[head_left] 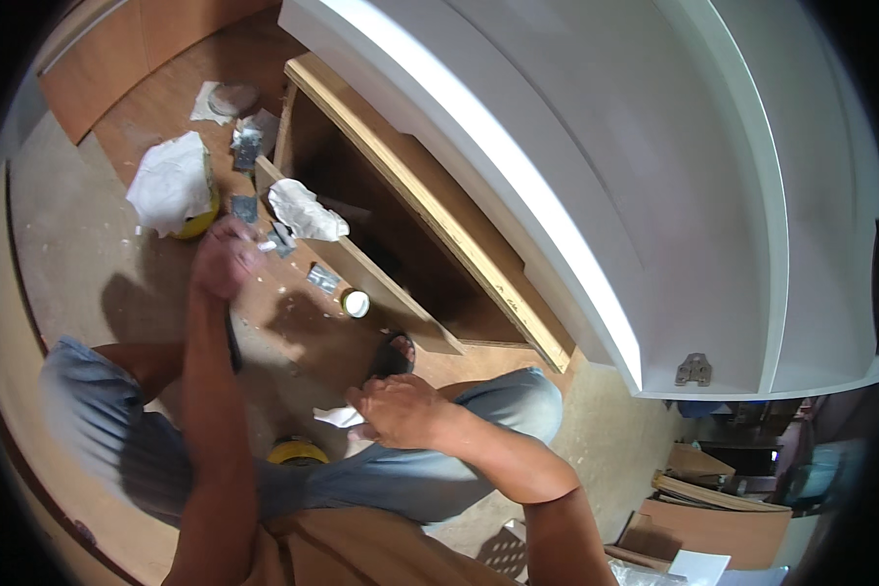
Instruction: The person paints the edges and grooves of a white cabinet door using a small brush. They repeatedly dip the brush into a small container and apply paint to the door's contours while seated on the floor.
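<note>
White scrap [336,417] is projecting leftward from the right hand [397,410], whose fingers are closing around it; its visible length is lying roughly crosswise to the body. Left hand [228,259] is appearing blurred, with a white bit [267,246] showing at its fingertips; whether they are gripping it cannot be told. One grey piece [283,241] is lying just right of those fingers, nearer the left hand. A white-topped jar [356,304] is sitting between both hands, near a wooden board [400,300].
</note>
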A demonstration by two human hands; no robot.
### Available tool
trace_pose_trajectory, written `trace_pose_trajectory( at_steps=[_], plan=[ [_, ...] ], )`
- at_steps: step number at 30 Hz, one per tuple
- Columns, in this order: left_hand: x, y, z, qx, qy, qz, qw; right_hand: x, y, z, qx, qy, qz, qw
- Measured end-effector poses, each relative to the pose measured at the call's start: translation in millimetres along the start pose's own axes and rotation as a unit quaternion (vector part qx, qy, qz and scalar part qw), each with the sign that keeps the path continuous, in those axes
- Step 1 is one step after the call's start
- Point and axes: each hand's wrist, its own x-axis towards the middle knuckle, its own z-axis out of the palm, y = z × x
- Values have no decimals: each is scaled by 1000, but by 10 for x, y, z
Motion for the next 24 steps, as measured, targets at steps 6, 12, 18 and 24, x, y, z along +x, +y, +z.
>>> trace_pose_trajectory(
  at_steps=[6, 12, 18, 24],
  plan=[
    [799, 695, 1970, 140, -19, 221, 965, 87, 74, 19, -19, -7, 28, 999],
    [1796, 587, 3073, 282, 21, 304, 910, -5, 161, 13, 3, 36, 20, 999],
    [2189, 561, 3510, 257, 60, 273, 925, -34, 219, 42, 24, 83, 27, 996],
    [2396, 543, 3742, 271, 135, 282, 911, -33, 312, 109, 42, 47, 37, 997]
  ],
)
